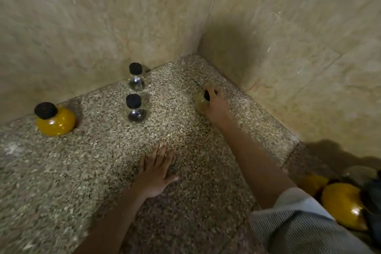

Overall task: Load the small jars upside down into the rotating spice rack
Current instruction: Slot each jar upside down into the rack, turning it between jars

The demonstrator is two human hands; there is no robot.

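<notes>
The bench (82, 171) is speckled granite, grainy brown and grey, set into a corner of glossy beige marble-look wall tiles (103, 27).

Near the back right corner of the bench, the right grip (214, 103) is clamped from above on a pale jar (199, 103). The fingers curl over its top, and a bit of black lid (206, 95) shows between them. The jar is rounded and yellowish but blurred, so I cannot tell its contents.

The left grip (156, 173) lies flat on the bare stone towards the front middle, with fingers straight and slightly spread. It holds nothing.

Two clear glass jars stand upright with their lids up, one behind the other, in the middle of the bench. The rear clear jar (136, 77) is close to the back wall, and the front clear jar (135, 109) stands just before it. Both are bulbous, with round matte black caps.

Well apart at the left edge sits an orange jar (55, 120), squat and glossy, under a wide black cap.

A striped sleeve (299, 222) covers the right upper arm. Past the bench's right edge lie shiny yellow rounded shapes (342, 204), too dim to make out.
</notes>
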